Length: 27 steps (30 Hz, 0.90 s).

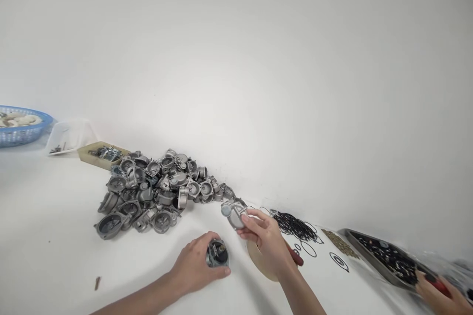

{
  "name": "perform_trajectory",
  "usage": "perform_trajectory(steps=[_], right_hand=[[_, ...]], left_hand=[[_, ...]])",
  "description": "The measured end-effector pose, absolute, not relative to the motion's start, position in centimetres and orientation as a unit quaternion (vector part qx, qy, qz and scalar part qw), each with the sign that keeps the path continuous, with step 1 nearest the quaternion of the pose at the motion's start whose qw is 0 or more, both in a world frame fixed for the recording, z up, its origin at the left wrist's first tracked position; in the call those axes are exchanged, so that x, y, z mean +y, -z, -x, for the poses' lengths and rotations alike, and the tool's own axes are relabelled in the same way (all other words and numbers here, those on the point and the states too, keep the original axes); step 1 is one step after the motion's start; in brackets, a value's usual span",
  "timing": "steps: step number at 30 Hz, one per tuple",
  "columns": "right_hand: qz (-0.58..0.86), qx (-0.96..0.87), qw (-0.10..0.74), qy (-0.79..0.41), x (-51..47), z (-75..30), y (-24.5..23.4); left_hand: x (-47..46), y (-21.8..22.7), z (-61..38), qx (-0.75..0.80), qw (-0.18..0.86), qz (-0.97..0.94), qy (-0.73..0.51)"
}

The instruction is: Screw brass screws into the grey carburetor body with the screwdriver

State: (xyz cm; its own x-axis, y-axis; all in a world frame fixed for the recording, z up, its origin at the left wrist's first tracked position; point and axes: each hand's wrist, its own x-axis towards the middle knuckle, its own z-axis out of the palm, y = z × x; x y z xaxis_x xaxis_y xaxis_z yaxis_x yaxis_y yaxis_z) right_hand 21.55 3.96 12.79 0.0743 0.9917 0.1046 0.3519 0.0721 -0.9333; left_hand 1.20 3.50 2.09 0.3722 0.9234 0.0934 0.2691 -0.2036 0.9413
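My left hand (194, 266) is closed round a round grey metal casting (217, 254) with a brass piece in its middle, resting on the white table. My right hand (266, 242) pinches another grey metal casting (233, 212) and holds it just above the table, near the right end of a big heap of the same castings (148, 189). A red-handled tool (296, 257) sticks out under my right palm. Under that hand lies a tan round pad (260, 262).
Black rubber O-rings (295, 226) lie scattered to the right, beside small brass parts (339, 242) and a metal tray of dark small parts (388, 258). Another person's hand (438, 293) is at the tray. A blue basket (20, 125), a clear tub (68, 138) and a cardboard box (101, 153) stand far left.
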Motion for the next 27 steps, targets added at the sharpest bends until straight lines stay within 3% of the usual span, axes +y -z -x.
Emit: perform_trajectory(steps=[5, 11, 27], right_hand=[[0.554, -0.537, 0.419, -0.479, 1.6, -19.8, -11.4], [0.558, -0.518, 0.378, -0.527, 1.0, -18.8, -10.3], [0.644, -0.59, 0.252, -0.416, 1.3, -19.8, -9.7]], left_hand=[[2.7, -1.5, -1.9, 0.435, 0.484, -0.655, -0.384], [1.8, -1.5, -2.1, 0.407, 0.518, -0.618, -0.428], [1.7, -1.9, -2.0, 0.426, 0.594, -0.546, -0.41]])
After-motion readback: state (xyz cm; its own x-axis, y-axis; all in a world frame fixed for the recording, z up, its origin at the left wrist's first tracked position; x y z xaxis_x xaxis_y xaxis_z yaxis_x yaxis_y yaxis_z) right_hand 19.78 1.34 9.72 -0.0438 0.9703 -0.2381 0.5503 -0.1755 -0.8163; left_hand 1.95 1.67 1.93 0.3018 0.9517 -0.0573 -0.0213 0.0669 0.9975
